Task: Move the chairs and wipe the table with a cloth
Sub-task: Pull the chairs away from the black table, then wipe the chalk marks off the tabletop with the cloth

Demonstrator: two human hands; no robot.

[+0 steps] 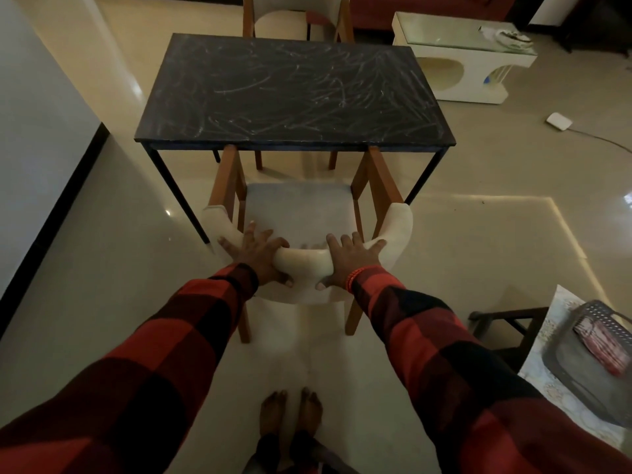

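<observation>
Both hands are on the curved padded backrest of the near chair. The left hand lies over the top of the backrest with fingers spread and the thumb hooked round the cushioned rail; the right hand mirrors it, fingers splayed over the top, thumb tucked underneath. Each is a wrap-around hold, thumb opposed to fingers, not a full fist.

Position: the near chair stands at the near long edge of the table, front legs and part of the seat under that edge, backrest toward the person. A second chair stands at the far long edge, likewise pushed in. The table top is dark and covered with pale scribbled streaks across nearly its whole surface. No cloth can be identified for certain; a perforated basket with a folded red item sits on a side surface at lower right, contents unclear.

Handling judgement: the chair has a wooden frame with upholstered seat and back, so probably moderately heavy and rigid. The padding will compress slightly, which should make the grip secure rather than slippery. The top of the backrest is the sensible hold, hands spaced either side of centre as now, to keep the chair from swinging. The polished floor looks glossy, so the legs should slide with a straight pull back; the front legs need to clear the table's thin dark legs.

Task stage: first chair gripped, wiping not yet begun.
</observation>
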